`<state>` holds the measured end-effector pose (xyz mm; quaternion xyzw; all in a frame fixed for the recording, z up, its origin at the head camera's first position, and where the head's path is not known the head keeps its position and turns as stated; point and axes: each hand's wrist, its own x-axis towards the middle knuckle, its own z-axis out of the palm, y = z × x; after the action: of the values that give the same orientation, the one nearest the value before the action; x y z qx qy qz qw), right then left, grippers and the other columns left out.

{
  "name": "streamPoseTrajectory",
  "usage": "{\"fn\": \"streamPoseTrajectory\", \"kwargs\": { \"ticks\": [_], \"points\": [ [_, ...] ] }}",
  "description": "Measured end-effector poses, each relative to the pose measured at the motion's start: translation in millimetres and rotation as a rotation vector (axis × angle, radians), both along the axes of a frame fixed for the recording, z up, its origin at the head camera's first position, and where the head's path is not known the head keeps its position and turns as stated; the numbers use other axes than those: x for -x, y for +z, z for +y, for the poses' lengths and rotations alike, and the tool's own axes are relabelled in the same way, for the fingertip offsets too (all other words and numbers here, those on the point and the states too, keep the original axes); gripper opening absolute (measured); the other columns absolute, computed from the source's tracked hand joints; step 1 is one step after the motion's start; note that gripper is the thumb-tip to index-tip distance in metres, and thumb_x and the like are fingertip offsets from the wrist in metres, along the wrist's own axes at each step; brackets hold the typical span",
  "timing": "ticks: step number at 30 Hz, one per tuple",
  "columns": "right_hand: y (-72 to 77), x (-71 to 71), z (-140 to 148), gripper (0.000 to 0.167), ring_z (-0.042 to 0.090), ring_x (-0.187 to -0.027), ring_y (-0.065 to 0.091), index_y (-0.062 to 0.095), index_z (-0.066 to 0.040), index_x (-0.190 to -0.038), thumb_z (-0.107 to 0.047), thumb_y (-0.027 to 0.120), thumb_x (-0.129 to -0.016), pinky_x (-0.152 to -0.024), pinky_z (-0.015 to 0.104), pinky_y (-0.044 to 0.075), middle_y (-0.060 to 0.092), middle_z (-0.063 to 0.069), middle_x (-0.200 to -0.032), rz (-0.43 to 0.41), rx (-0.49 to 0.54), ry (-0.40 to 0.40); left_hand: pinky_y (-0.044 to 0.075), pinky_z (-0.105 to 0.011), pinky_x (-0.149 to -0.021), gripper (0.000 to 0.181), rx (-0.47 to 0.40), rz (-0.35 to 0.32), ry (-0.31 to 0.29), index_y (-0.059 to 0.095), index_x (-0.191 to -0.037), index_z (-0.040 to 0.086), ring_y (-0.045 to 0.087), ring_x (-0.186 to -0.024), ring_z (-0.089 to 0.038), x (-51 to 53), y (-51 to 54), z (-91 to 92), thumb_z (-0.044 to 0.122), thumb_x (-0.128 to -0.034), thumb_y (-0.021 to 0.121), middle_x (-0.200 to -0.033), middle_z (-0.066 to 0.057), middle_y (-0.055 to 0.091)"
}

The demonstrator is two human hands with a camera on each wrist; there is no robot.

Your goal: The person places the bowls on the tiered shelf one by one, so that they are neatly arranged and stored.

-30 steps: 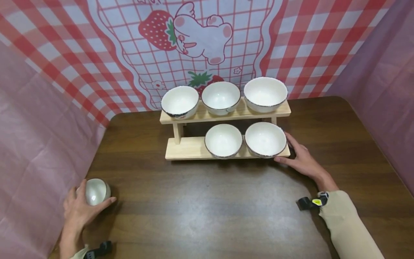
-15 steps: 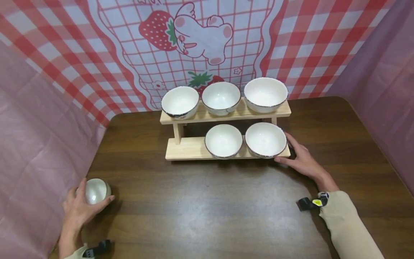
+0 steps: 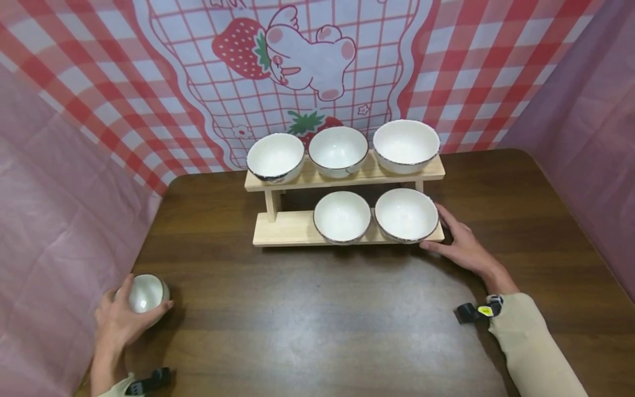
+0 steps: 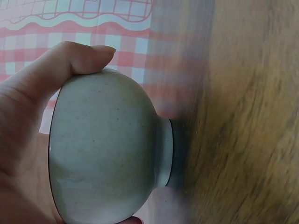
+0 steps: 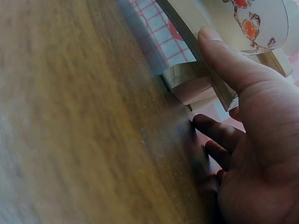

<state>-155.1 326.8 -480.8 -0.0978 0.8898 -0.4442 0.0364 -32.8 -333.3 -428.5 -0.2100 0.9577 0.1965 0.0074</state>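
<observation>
At the table's left edge, the left hand (image 3: 119, 317) grips a small white bowl (image 3: 146, 293). Its thumb and fingers span the bowl's sides. The left wrist view shows the plain, speckled outside of the bowl (image 4: 103, 144), its foot just at the wood. The right hand (image 3: 463, 245) holds the right end of a two-tier wooden stand (image 3: 285, 227), beside the lower right bowl (image 3: 407, 215). In the right wrist view, the thumb of the right hand (image 5: 261, 126) lies on the board and one fingertip shows below it; the other fingers are curled.
Three bowls stand on the upper tier, one of them in the middle (image 3: 338, 151). Another bowl (image 3: 342, 216) is on the lower tier. A red-checked cloth (image 3: 198, 82) hangs behind the brown table (image 3: 307, 309), with pink cloth at both sides.
The left thumb has drawn in slightly towards the small bowl. The right hand and the stand have stayed in place.
</observation>
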Motion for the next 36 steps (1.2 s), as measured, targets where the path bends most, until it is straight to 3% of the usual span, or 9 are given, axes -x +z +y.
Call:
{"fn": "streamPoseTrajectory", "kwargs": {
  "ticks": [9,18,29,36],
  "points": [
    [-1.6,0.7,1,0.102,0.047,-0.144,0.032,0.018,-0.026,-0.162,-0.024,0.083,-0.082,-0.112,0.070,0.025,0.032,0.024,-0.161,0.008,0.003,0.005,0.038,-0.069,-0.093,0.108,-0.029,0.009,0.010,0.026,-0.157,0.004,0.028,-0.131,-0.063,0.7,1.2,-0.1,0.040,-0.0718,0.082,-0.145,-0.042,0.029],
    [-2.8,1.5,1,0.103,0.046,-0.144,0.031,0.017,-0.026,-0.162,-0.025,0.083,-0.083,-0.112,0.071,0.025,0.032,0.023,-0.161,-0.010,0.003,0.004,0.038,-0.068,-0.094,0.107,-0.002,0.054,-0.013,0.031,-0.154,0.002,0.034,-0.125,-0.064,1.1,2.7,-1.8,0.037,-0.0683,0.084,-0.141,-0.042,0.033],
    [-2.3,1.2,1,0.103,0.047,-0.145,0.030,0.016,-0.026,-0.162,-0.025,0.082,-0.083,-0.112,0.072,0.024,0.030,0.023,-0.162,-0.018,0.007,0.005,0.039,-0.064,-0.092,0.104,-0.009,0.066,-0.074,0.033,-0.153,-0.001,0.036,-0.123,-0.059,4.8,9.5,2.0,0.036,-0.0695,0.084,-0.140,-0.042,0.034],
    [-2.2,1.1,1,0.103,0.047,-0.145,0.031,0.017,-0.026,-0.162,-0.025,0.083,-0.083,-0.112,0.072,0.024,0.031,0.024,-0.162,-0.013,0.003,0.002,0.039,-0.063,-0.087,0.102,0.012,0.103,-0.151,0.036,-0.151,0.001,0.039,-0.119,-0.057,7.4,17.0,9.1,0.039,-0.0706,0.084,-0.135,-0.041,0.037]
  ]
}}
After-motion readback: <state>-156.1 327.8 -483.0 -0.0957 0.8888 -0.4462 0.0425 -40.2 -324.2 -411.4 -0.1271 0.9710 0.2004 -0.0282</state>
